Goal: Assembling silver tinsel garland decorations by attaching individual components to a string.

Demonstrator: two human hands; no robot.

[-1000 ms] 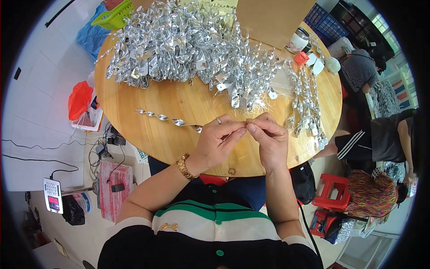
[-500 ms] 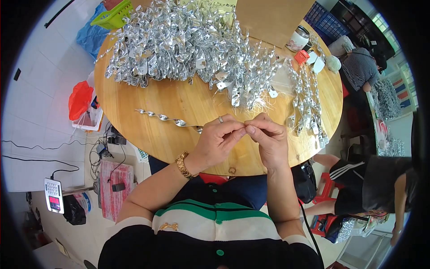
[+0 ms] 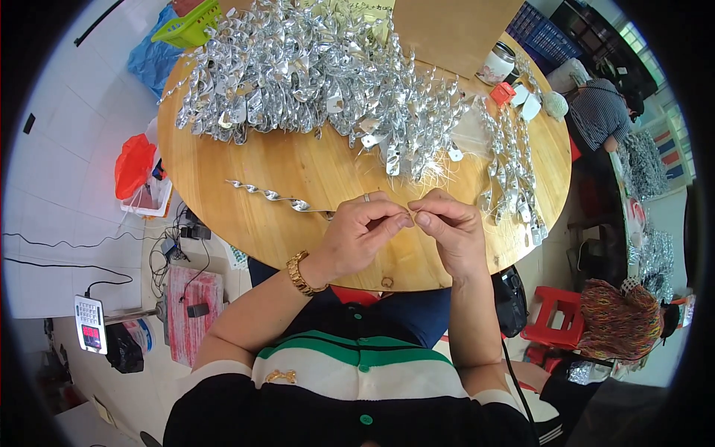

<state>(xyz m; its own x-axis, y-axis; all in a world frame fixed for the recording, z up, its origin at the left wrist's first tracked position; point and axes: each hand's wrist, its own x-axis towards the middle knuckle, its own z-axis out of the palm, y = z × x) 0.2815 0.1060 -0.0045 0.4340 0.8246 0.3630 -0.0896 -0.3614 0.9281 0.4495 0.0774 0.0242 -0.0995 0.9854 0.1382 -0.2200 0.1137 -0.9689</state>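
Observation:
My left hand (image 3: 370,232), a ring on one finger, has its thumb and forefinger pinched together above the near part of the round wooden table (image 3: 201,175). Facing it, my right hand (image 3: 456,232) is pinched the same way, the fingertips of the two hands a small gap apart. Whatever lies between the fingers is too fine to make out. A silver twisted metal strip (image 3: 272,195) rests on the table, its right end running behind my left hand. Beyond my hands, thin white threads (image 3: 432,173) lie by a large heap of similar twisted silver strips (image 3: 290,82).
More twisted strips (image 3: 510,171) lie at the table's right. A cardboard box (image 3: 447,37), a lidded jar (image 3: 495,65), a small red box (image 3: 503,94) and a string ball (image 3: 554,106) stand behind. Right of the table are a red stool (image 3: 555,319) and other people.
My two hands have drawn slightly apart, the right one shifting a little to the right. A person at the right has moved toward the lower edge, uncovering a red stool and another person.

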